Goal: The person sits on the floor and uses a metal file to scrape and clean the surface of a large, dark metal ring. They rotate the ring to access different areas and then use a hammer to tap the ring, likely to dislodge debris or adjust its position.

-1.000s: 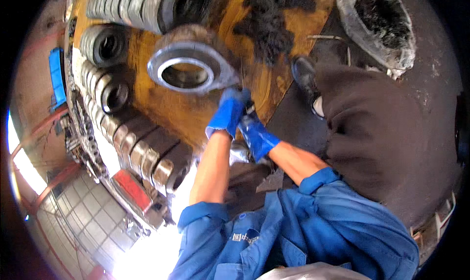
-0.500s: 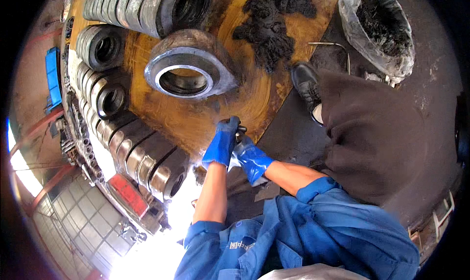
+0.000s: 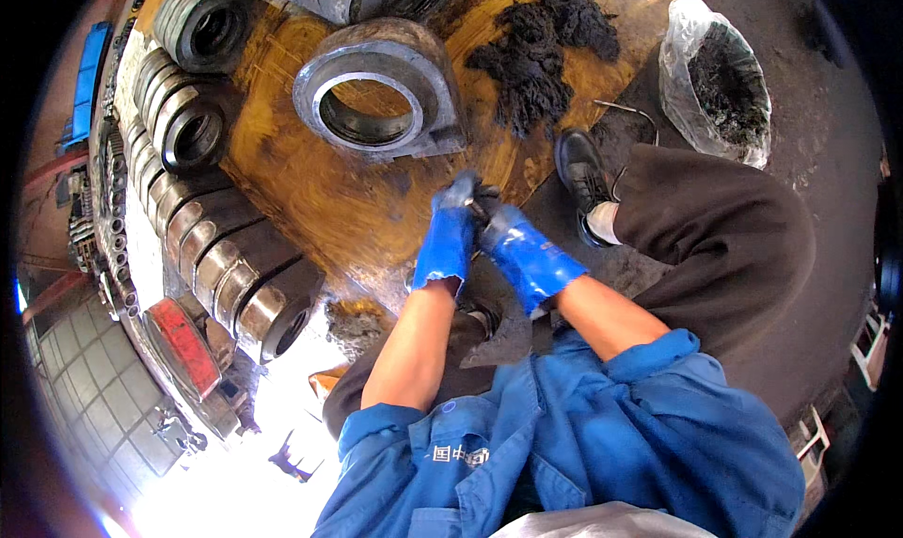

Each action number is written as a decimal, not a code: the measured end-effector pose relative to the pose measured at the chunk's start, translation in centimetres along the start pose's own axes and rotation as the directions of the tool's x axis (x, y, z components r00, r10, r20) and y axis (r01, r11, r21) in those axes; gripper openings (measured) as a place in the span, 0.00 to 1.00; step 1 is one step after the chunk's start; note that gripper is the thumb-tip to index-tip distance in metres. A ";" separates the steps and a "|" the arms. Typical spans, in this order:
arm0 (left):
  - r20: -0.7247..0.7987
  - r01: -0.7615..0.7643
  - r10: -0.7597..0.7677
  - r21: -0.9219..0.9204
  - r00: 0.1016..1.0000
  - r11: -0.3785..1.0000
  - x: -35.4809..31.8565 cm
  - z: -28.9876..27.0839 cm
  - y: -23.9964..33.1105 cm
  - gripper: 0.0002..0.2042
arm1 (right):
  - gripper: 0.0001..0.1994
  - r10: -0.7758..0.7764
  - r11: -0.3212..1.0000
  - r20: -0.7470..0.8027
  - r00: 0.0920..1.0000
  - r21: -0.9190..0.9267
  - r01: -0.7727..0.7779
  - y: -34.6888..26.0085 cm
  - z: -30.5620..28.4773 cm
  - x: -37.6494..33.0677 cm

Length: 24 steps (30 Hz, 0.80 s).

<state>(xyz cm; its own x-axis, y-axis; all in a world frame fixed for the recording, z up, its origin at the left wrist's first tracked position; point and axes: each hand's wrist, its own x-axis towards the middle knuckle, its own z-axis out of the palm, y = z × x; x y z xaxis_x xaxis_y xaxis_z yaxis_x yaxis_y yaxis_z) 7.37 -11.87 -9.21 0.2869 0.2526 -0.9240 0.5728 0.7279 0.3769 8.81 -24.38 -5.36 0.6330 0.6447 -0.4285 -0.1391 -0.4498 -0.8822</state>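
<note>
Head view, now: 2 gloved hands meet near mid-frame, both in blue coated gloves; left hand (image 3: 453, 204) has its fingers bent inward, the fingertips darkened; right hand (image 3: 513, 237) lies close against it, slightly lower and to the right; a small dark object (image 3: 483, 202) shows between them, too blurred to identify; cannot tell whether either set of fingers is clenched on it or only touching.

Ring-shaped metal housing (image 3: 431, 91) sits upper centre of frame, bore facing the viewer, flat-edged corner at its lower right; it rests on the stained yellow-brown worktop (image 3: 292, 199), just above the left hand, a gap between.

State of work, judged: front face of the housing is bare grey metal, upper outer wall browner; no clear mark separates finished from unfinished surface, so the portion done and the portion left cannot be fixed.

Surroundings: row of metal rings (image 3: 202, 246) along the left; dark fibrous heap (image 3: 527, 63) at upper centre-right; bent metal rod (image 3: 632, 109) right of it; translucent plastic bag (image 3: 675, 87) holding dark matter at upper right; black shoe (image 3: 583, 173) below the rod.
</note>
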 end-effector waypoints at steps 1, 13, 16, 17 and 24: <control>0.028 -0.015 0.015 0.007 1.000 1.000 -0.7 0.9 0.1 0.19 | 0.15 -0.055 0.998 -0.001 0.998 -0.029 0.055 -0.4 -1.2 0.3; 0.199 0.081 -0.066 -0.065 0.978 0.995 -2.7 5.0 1.3 0.20 | 0.14 0.310 0.888 0.150 0.939 -0.399 -0.230 -3.2 -7.8 0.9; 0.302 -0.125 0.093 0.089 0.949 0.988 1.6 3.0 -0.4 0.25 | 0.13 0.243 0.864 0.083 0.966 -0.471 -0.177 -5.3 -8.2 1.0; 0.261 -0.067 0.065 0.002 0.963 0.998 1.5 3.3 -1.1 0.25 | 0.12 0.256 0.869 0.106 0.961 -0.461 -0.181 -3.8 -8.0 1.5; 0.158 0.073 -0.034 -0.246 0.987 0.967 -0.1 6.4 2.1 0.17 | 0.14 0.151 0.802 0.101 0.983 -0.595 -0.062 -6.7 -9.5 1.8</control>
<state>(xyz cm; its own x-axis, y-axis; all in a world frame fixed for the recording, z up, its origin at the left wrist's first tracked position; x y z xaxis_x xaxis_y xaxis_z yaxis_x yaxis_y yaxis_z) 13.46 -14.46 -7.95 0.3851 0.1237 -0.9146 0.3859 0.8786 0.2813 18.13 -26.12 1.70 0.5246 0.6287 -0.5740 0.3024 -0.7679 -0.5647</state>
